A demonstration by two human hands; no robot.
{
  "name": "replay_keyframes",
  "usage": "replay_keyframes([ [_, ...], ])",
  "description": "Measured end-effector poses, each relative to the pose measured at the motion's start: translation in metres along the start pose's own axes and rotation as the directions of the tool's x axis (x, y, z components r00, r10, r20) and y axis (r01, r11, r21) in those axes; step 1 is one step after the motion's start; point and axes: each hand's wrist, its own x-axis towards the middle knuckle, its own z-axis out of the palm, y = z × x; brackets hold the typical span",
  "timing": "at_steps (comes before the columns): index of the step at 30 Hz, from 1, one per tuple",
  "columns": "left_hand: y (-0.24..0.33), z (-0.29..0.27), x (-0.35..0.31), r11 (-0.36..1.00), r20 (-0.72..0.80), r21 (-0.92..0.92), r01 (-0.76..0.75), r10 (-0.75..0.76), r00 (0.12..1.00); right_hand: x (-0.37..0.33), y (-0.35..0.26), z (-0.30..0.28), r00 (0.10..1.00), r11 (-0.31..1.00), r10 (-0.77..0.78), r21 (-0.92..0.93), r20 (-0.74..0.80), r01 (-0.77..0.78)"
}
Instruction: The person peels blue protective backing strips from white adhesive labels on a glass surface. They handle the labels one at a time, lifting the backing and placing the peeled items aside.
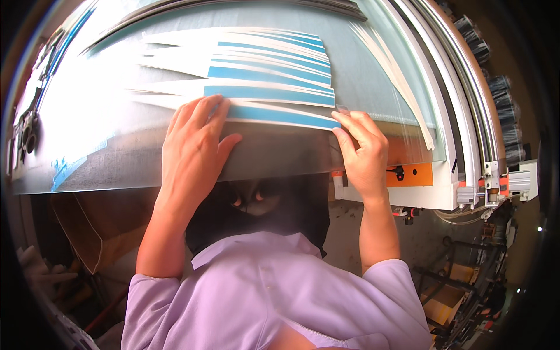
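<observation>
Several long blue and white strips (271, 73) lie fanned out on a glossy glass-topped table (370, 81), their left parts washed out by glare. My left hand (195, 137) rests over the nearer strips, fingers stretched out and thumb apart, its fingertips touching them. At the right end of the nearest blue and white strip (280, 115), my right hand (364, 143) pinches the corner between thumb and forefinger. A small clear piece (342, 108) shows beside that forefinger; what it is I cannot tell.
Thin white strips (402, 81) lie along the table's right side, next to white metal rails (466, 87). Dark long bars (233, 8) lie at the back. An orange panel (417, 175) with a black knob sits below right. Black-handled scissors (30, 135) are at the far left.
</observation>
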Motion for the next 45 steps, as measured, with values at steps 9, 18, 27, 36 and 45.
replay_keyframes([
  [9, -0.032, -0.025, 0.036, 0.996, 0.206, -0.034, -0.077, 0.082, 0.975, 0.042, 0.066, -0.044, 0.953, 0.884, 0.284, -0.412, 0.103, -0.219],
  [18, -0.045, -0.014, 0.035, 0.992, 0.095, -0.055, -0.115, 0.12, 0.988, 0.068, 0.012, 0.01, 0.835, 0.958, -0.272, 0.054, 0.479, 0.281],
  [27, -0.034, -0.018, 0.02, 0.99, 0.054, -0.05, -0.129, 0.131, 0.99, 0.049, -0.003, 0.015, 0.89, 0.934, -0.27, -0.126, 0.367, 0.335],
  [36, -0.041, -0.018, 0.013, 0.989, 0.107, -0.127, -0.07, 0.084, 0.991, 0.053, 0.002, 0.015, 0.819, 0.947, 0.115, 0.188, 0.562, -0.262],
  [45, -0.037, -0.025, 0.013, 0.966, 0.283, -0.256, 0.032, 0.043, 0.958, 0.06, 0.005, 0.016, 0.946, 0.997, -0.06, 0.065, 0.32, 0.041],
])
